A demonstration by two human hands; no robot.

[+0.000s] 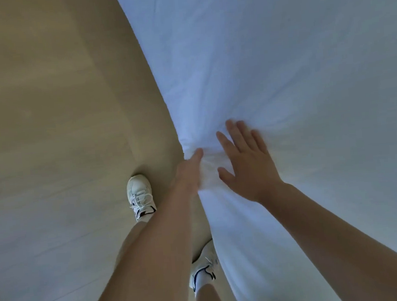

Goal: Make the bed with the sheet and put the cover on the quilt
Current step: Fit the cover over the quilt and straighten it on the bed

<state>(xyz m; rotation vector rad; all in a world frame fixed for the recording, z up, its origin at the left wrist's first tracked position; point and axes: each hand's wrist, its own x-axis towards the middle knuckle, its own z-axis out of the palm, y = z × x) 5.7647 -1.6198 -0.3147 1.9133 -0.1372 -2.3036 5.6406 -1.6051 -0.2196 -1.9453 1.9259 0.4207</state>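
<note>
1. The sheet (pixel 280 59) is spread over the bed (pixel 160 86) and fills everything from 12 round to 5 o'clock of my hands. The floor (pixel 57 114) is off at 9 o'clock.
2. The bed's edge is the long axis that matters. It runs from about 11 o'clock down to 5 o'clock and passes right under my left hand (pixel 191 167).
3. My left hand holds a gathered bunch of sheet at that edge, thumb on top. The other fingers are lost in the folds, so I judge it a grip rather than see it whole.
4. My right hand (pixel 246 165) lies at 3 o'clock of the left, just beside the bunch. It is flat on the cloth with its fingers spread wide toward 12 o'clock and holds nothing.
5. Creases fan out from the bunch toward 1 and 2 o'clock, so the slack seems to lie that way.
6. My left hand is nearer the edge. I expect it to draw the cloth down toward 7 o'clock while the right smooths outward.
</note>
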